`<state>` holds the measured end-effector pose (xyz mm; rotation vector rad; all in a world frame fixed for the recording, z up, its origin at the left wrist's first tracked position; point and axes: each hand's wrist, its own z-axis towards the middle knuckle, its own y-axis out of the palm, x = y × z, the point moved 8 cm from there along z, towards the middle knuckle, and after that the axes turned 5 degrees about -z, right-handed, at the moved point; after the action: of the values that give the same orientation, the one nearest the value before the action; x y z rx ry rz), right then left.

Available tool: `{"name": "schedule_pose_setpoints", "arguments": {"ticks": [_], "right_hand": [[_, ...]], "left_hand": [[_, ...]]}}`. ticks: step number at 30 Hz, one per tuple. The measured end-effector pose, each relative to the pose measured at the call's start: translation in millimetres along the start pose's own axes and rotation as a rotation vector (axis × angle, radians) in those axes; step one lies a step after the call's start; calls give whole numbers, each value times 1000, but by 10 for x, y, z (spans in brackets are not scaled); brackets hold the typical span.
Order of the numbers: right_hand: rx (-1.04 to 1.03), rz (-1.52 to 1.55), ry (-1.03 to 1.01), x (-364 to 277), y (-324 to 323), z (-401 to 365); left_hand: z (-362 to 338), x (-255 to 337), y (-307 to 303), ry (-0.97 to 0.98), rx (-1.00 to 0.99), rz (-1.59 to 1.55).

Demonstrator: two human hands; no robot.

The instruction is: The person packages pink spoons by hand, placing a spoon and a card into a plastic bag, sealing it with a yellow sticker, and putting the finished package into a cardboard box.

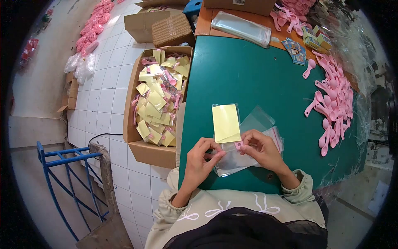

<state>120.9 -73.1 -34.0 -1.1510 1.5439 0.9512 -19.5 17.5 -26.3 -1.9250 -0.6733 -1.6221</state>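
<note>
A clear plastic bag with a pale yellow card (226,122) inside stands upright between my hands, near the front edge of the green table (248,74). My left hand (202,162) pinches the bag's lower left edge. At its lower right corner, my right hand (263,150) has thumb and fingers closed on the bag, right beside a small pink spoon end (238,145). Most of that spoon is hidden behind the card. Loose clear bags (236,164) lie under and around both hands.
Many pink spoons (333,99) are heaped on the right side of the table. Picture cards (296,50) and a stack of clear bags (241,28) lie at the back. A cardboard box (132,112) of packed bags stands to the left, beyond it a blue metal frame (66,159).
</note>
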Motion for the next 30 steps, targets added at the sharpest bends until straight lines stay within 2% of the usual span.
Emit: {"name": "schedule_pose_setpoints", "arguments": {"ticks": [2,10,13,17,22,28,30], "right_hand": [[-5,42,80,61,13,0],[128,12,87,44,-14,20],[146,26,82,46,-21,20],[173,59,51,40,-23,21],[154,-23,23,-2,2,17],[127,-90,49,-67,64,1],[121,-90,40,-46,72,0]], "left_hand": [[2,-4,-8,-2,7,4],[-2,-159,-2,-104,58,-56],[10,-149,2,-101,142,-222],[-7,-186,14,-110,92,-165],[-15,-237,44,-136,36,-138],[-32,-179,37,-149,141,-396],[-48,-213,25,-125,130,-358]]}}
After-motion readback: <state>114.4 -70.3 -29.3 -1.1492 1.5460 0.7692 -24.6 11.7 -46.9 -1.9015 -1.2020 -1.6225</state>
